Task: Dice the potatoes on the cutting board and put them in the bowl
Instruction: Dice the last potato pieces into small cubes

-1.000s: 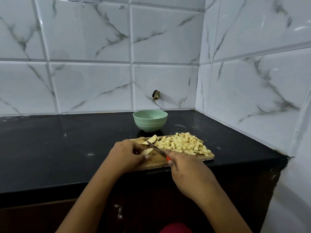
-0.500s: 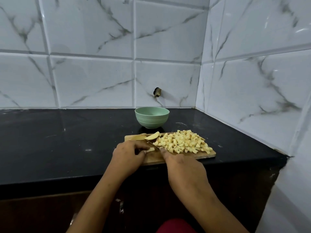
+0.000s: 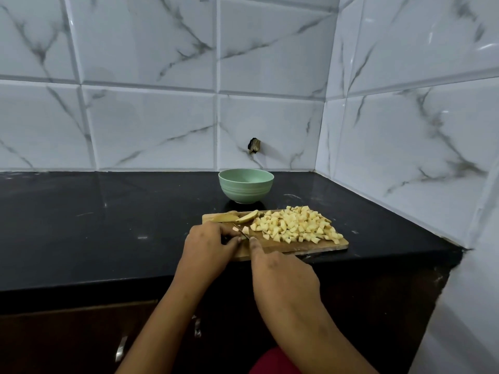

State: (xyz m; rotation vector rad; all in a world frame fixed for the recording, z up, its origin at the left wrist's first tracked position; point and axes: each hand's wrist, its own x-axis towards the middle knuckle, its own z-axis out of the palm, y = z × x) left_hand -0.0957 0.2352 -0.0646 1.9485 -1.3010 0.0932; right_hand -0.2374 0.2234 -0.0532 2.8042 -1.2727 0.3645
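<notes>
Fingers of the left hand are curled down at the near left of the cutting board. They are clamped on a potato piece, of which only a pale sliver shows at their tips. Opposite, the right hand grips the knife; the handle is hidden in the palm and the index finger lies forward along the blade's back.

Compared with a second ago, the red handle end no longer shows, the hand has slid forward, and the blade sits lower, just right of the left fingertips. By this evidence a cut is in progress and the held piece is nearly used up.

Most of the diced potato lies heaped on the board's right half, to the right of both hands. Two uncut wedges wait at the board's far left edge, just beyond the left hand. Farther off, the bowl stands on the countertop. No dice show inside it, so transfer has evidently not begun.
</notes>
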